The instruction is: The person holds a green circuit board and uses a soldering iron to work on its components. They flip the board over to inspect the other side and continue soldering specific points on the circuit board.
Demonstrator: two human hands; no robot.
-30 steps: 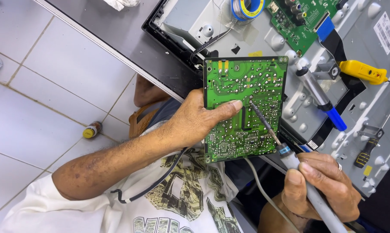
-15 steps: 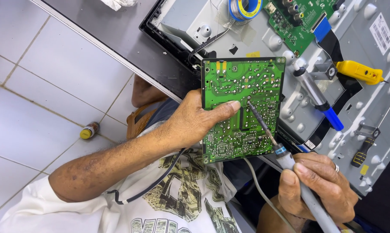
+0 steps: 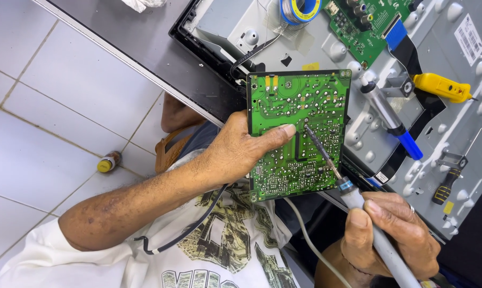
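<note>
My left hand [image 3: 241,149] grips a green circuit board [image 3: 297,133] by its left edge, solder side up, thumb resting across the middle. In my right hand [image 3: 390,234] is a grey soldering iron [image 3: 353,197] with a blue ring. Its dark tip touches the board just right of my thumb tip. The iron's grey cord runs down toward my lap.
An opened flat-screen chassis [image 3: 454,85] lies on the dark table [image 3: 145,42]. On it sit a desoldering pump [image 3: 390,120] with a blue end, a yellow tool [image 3: 440,87], a black-handled screwdriver [image 3: 448,181], a solder spool [image 3: 299,9] and another green board [image 3: 366,26]. A small bottle [image 3: 108,162] lies on the tiled floor.
The board and both hands have stayed nearly still. The iron's tip has shifted slightly up the board, closer to my thumb.
</note>
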